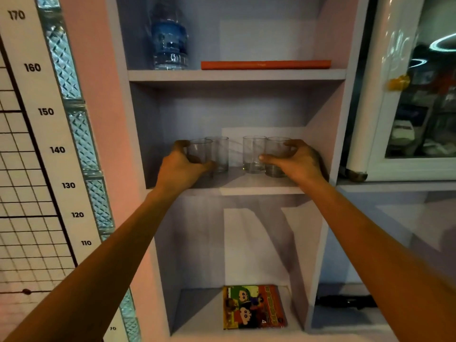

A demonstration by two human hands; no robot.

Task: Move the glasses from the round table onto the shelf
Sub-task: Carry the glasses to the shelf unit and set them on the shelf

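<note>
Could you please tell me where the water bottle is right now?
In the head view, the water bottle stands at the left end of the upper shelf, just left of the flat orange object.

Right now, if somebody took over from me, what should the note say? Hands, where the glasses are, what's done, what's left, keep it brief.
Left hand: grips the leftmost glass on the middle shelf.
Right hand: grips the rightmost glass, same shelf.
Others: the inner left glass and inner right glass stand free between them.
Done: four glasses are in a row on the shelf.
Left: release both outer glasses and pull back. The round table is out of view, so check it for more.
</note>
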